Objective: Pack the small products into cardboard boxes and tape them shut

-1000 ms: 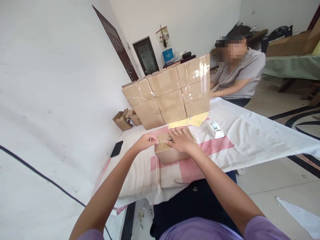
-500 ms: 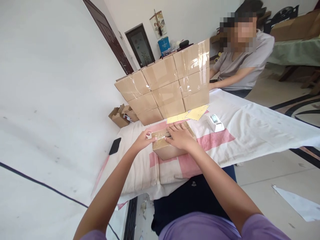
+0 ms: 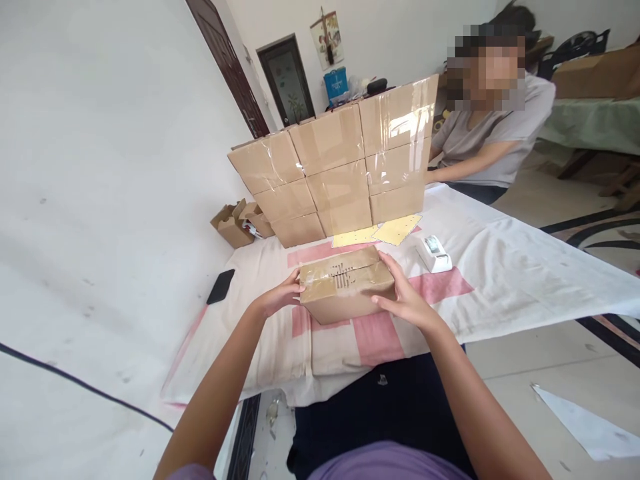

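A brown cardboard box [image 3: 345,300] with clear tape and dark print on its top sits on the cloth in front of me. My left hand [image 3: 284,293] grips its left end, fingers on the side and partly hidden behind it. At the opposite end my right hand [image 3: 404,293] is wrapped round the corner, with the thumb on the near face. Beyond the box lie yellow sheets [image 3: 397,230] with small marks. To the right of them stands a small white device [image 3: 434,255] with a little screen.
A wall of stacked, taped cardboard boxes [image 3: 335,170] rises at the table's far side. Open cartons [image 3: 233,225] stand left of it, and a black phone-like slab [image 3: 221,287] lies near the left edge. A person in a grey shirt [image 3: 520,127] sits at the far right.
My right hand has moved off the box's top to its right end, uncovering the print. My left hand has closed against the left end.
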`<action>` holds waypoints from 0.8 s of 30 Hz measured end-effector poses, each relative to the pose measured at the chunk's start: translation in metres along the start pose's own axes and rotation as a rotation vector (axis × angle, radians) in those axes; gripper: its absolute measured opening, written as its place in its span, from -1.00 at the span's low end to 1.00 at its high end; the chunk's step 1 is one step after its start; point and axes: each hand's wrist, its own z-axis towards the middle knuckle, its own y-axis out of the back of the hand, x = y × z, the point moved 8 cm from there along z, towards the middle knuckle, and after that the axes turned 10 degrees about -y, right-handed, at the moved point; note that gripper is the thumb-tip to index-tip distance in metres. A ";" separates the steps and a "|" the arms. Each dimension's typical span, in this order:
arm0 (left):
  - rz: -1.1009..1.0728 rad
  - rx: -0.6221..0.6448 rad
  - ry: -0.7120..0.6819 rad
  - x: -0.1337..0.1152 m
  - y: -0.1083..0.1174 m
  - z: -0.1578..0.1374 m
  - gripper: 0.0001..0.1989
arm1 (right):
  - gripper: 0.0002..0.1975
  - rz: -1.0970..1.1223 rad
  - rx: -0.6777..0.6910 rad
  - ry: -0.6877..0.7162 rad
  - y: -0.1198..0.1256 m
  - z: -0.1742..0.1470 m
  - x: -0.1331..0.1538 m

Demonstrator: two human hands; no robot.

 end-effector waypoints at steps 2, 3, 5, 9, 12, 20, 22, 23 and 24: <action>0.015 0.006 -0.020 0.001 0.005 0.004 -0.16 | -0.21 0.054 0.013 0.004 -0.004 -0.003 -0.014; 0.031 0.005 -0.028 0.002 0.008 0.006 -0.16 | -0.26 0.069 0.003 0.014 -0.005 -0.003 -0.018; 0.073 -0.010 -0.041 0.004 0.013 0.009 -0.15 | -0.25 0.096 -0.017 0.001 -0.005 -0.002 -0.025; 0.112 -0.037 -0.076 0.009 0.013 0.008 -0.17 | 0.07 0.192 0.027 -0.121 0.001 -0.001 -0.034; 0.120 0.044 -0.104 0.006 -0.004 -0.001 -0.27 | 0.14 0.180 0.062 -0.200 0.005 -0.021 -0.032; 0.283 0.259 -0.230 -0.030 -0.079 0.009 -0.26 | 0.14 0.008 -0.134 -0.403 0.026 -0.149 -0.032; 0.271 0.321 -0.306 -0.040 -0.109 0.026 -0.30 | 0.23 -0.062 -0.241 -0.452 0.055 -0.182 -0.040; 0.246 0.334 -0.352 -0.045 -0.125 0.035 -0.31 | 0.25 -0.094 -0.309 -0.469 0.074 -0.197 -0.044; 0.210 0.332 -0.392 -0.048 -0.140 0.044 -0.32 | 0.26 -0.124 -0.379 -0.473 0.094 -0.210 -0.048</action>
